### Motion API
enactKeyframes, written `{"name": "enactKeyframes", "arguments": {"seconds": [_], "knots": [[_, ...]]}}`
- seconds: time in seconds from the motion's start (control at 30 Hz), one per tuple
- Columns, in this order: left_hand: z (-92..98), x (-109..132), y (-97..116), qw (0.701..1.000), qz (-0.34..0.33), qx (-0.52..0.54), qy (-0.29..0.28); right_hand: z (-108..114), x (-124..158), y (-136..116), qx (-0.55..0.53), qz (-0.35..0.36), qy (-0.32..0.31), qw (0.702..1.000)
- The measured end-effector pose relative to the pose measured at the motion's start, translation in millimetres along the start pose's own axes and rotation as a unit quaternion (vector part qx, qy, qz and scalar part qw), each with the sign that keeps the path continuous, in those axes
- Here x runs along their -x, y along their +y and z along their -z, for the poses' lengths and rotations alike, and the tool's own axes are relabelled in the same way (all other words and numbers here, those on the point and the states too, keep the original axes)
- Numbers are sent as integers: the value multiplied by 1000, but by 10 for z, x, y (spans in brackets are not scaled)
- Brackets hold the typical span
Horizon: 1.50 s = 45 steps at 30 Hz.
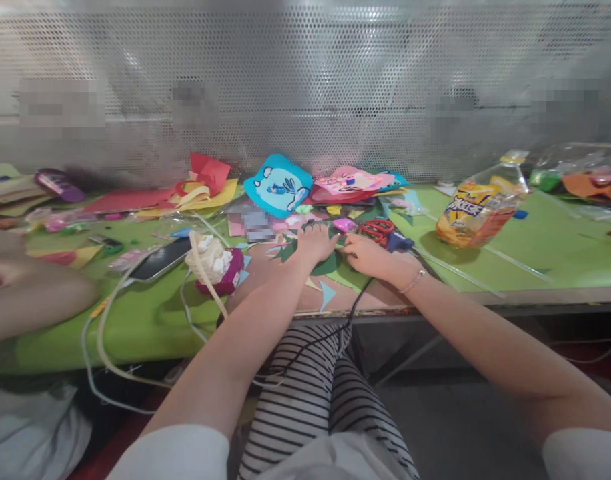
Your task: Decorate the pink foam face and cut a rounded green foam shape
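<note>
My left hand [316, 243] lies flat on a dark green paper cutout [329, 265] with pointed edges, fingers spread toward the back of the table. Close on its right, my right hand [363, 255] has its fingers drawn together at the cutout's right edge and seems to pinch it. The fingertips are small and partly hidden. Behind the right hand are scissors with red handles [376, 231]. A small pink packet [344, 225] sits just beyond both hands. Light blue paper scraps [327, 295] lie in front of the cutout.
A tilted plastic bottle with an orange label [475, 210] stands at right. To the left are a cream-and-magenta ornament [215, 267], a phone [161, 259] with cables and another person's arm [35, 287]. Blue decorated paper [278, 185] leans by the perforated metal wall [305, 80].
</note>
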<state>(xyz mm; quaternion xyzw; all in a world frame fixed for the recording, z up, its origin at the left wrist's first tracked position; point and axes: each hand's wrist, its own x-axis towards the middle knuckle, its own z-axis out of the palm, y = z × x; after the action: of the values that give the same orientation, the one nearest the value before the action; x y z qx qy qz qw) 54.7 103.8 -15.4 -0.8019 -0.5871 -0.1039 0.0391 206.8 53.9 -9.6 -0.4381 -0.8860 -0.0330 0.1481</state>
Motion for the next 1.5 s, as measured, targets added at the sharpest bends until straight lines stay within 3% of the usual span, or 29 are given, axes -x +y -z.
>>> {"name": "enactKeyframes", "arguments": {"seconds": [0.27,0.63,0.77,0.93,1.07,1.23,1.37,1.5], "knots": [[-24,-20,-17,1000,5,3,-6,60,15,-41,32,-33,-3,999],[29,32,108,999,34,-21,-8,74,13,-115,109,9,-35,993],[73,-17,22,998,39,31,-47,73,10,-97,95,-15,-10,995],[132,-96,-153,991,-11,98,-90,62,8,-85,98,0,4,995],[143,-100,-204,993,-36,78,-78,55,8,-73,103,-9,24,994],[146,-114,-254,993,-84,59,-57,57,19,-100,86,8,1,996],[90,-136,-254,997,-71,11,7,65,28,-129,75,17,-7,997],[25,-131,-221,998,-58,-10,21,66,30,-129,80,18,-3,997]]}}
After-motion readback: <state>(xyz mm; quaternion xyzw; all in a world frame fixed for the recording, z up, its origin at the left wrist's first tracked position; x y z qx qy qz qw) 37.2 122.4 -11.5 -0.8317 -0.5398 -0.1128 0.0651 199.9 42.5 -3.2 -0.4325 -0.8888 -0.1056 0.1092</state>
